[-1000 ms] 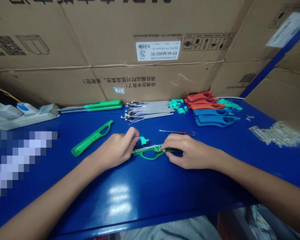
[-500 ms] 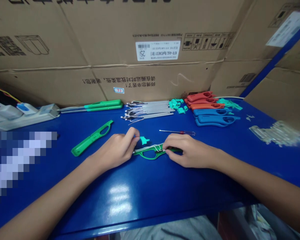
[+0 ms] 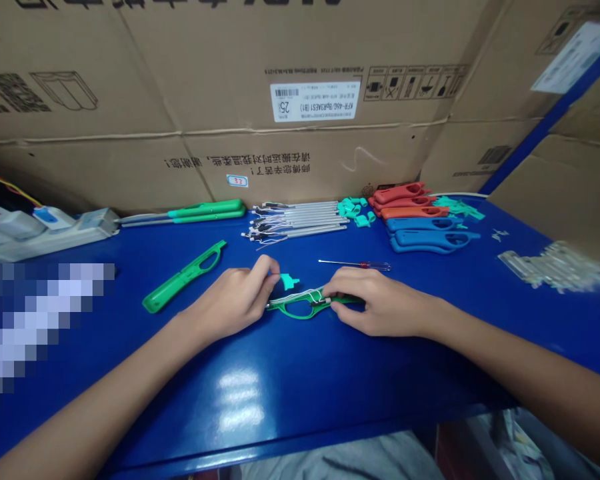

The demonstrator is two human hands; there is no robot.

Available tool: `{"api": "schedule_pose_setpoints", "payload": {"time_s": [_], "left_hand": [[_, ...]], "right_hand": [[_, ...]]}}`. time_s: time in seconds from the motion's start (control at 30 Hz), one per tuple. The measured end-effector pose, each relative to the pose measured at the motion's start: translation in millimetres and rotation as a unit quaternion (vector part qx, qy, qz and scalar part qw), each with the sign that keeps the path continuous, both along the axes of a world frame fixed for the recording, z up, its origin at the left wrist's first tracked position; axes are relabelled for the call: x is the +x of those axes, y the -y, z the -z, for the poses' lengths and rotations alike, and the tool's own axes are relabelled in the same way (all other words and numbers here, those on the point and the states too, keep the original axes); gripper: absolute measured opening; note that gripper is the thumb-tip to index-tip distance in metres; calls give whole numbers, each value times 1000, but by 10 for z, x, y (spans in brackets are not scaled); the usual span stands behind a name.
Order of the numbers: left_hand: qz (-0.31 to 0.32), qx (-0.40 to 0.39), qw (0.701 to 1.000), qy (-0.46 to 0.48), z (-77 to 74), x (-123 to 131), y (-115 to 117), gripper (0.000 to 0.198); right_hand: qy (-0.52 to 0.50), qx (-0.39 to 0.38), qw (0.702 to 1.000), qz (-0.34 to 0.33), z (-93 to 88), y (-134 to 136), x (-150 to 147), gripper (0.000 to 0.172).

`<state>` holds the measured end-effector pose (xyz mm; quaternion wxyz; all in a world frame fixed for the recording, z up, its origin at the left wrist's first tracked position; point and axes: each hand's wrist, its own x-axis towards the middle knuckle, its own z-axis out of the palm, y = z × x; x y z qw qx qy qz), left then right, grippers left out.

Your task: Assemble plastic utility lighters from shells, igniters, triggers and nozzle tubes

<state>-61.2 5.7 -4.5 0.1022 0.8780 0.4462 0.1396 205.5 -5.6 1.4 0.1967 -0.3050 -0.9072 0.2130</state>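
Note:
Between the thumb and forefinger of my left hand (image 3: 237,297) is a small teal plastic trigger piece (image 3: 289,282). Its other fingers curl at the left end of a green lighter handle half (image 3: 300,315). This half lies low over the table with its inside up, a white wire (image 3: 305,295) running along it. My right hand (image 3: 367,300) grips the right part of the half, its fingertips at the wire and a small pale end piece (image 3: 329,301). The palm side is hidden. The matching green handle half (image 3: 185,277) rests to the left.
Behind my hands lie a screwdriver (image 3: 355,265), metal lighter tubes with wires (image 3: 305,220), and teal pieces (image 3: 357,210). Red handle halves (image 3: 400,193) and blue ones (image 3: 430,240) are stacked at right, near clear plastic parts (image 3: 555,267). A power strip (image 3: 95,230) sits left. Cardboard (image 3: 220,153) stands behind.
My right fingertips have parted slightly and shifted on the wire, so the small pale end piece now shows between them. My left hand and the teal trigger piece stay in place.

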Motion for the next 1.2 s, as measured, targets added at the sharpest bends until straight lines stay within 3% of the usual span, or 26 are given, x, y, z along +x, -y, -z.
{"api": "schedule_pose_setpoints", "payload": {"time_s": [0.23,0.33,0.47,0.67,1.2], "left_hand": [[3,-7,1000,6,11,-11,4,8],[22,31,999,35,0,-17,-6,10],[91,107,987,84,-51,12,4,7],[180,85,972,127,-69,118,103,8],[130,72,981,127,27,99,61,7]], "right_hand": [[3,2,1000,0,19,11,-4,18],[-8,6,1000,1,47,0,-17,16],[-30,21,999,3,79,-2,-32,16],[-39,23,999,5,76,14,-46,15],[-42,13,999,19,65,1,-56,13]]}}
